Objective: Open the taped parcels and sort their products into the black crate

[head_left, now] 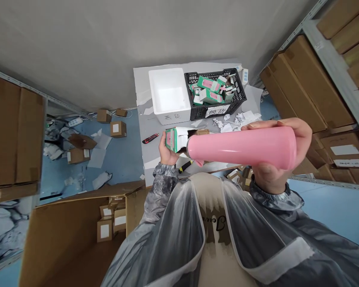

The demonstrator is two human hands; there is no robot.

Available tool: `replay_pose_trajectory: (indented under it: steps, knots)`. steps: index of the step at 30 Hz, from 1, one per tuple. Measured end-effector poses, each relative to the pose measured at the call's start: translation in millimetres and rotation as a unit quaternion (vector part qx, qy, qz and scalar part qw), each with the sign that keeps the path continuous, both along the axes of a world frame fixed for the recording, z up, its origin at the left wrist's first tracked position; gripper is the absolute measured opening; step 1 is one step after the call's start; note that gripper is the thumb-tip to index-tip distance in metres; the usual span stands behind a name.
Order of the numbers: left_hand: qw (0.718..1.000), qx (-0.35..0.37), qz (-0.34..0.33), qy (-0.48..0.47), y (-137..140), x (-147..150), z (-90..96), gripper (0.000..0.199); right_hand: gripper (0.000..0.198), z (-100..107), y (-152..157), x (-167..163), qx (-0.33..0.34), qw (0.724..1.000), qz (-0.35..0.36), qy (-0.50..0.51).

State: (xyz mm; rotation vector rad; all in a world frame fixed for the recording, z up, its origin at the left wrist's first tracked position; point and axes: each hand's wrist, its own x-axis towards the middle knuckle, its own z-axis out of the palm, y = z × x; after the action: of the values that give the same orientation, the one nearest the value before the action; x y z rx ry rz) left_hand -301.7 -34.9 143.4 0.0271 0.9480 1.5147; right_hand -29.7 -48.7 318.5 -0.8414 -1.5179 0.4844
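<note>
A pink bottle (239, 147) lies nearly level across the view, with my right hand (299, 139) wrapped round its broad end. Its narrower end, with a thin metal-coloured rim and a small pink tab, points left toward a green and white carton (175, 139). My left hand (166, 153) grips that carton, whose white flaps stand open toward the bottle. Whether bottle and carton touch cannot be made out. On the table near my left hand lie a red and black utility knife (150, 138) and a yellow and black one (185, 166).
On the grey table (143, 115) stand a white foam box (169, 115) and a black crate (239, 99) holding several green and pink cartons. Crumpled paper (245, 117) lies beside the crate. A large cardboard box (60, 239) is at lower left. Shelves with brown boxes (305, 83) flank both sides.
</note>
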Motion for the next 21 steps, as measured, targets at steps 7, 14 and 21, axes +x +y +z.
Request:
replay_pose_trajectory:
  steps: [7,14,21]
  knots:
    - [1.0,0.008,0.022,0.004,-6.5,-17.1,9.4,0.063,0.087,1.6,-2.5,-7.4,0.023,0.998,-0.032,-0.05]
    - [0.997,0.062,0.01,0.053,-20.9,-20.0,19.8,0.074,0.084,-7.1,-10.5,-44.0,0.041,0.995,0.069,-0.055]
    - [0.992,0.111,-0.058,-0.019,-40.8,-0.8,0.5,0.065,0.073,-42.6,-9.3,-66.4,-0.028,0.993,0.033,-0.107]
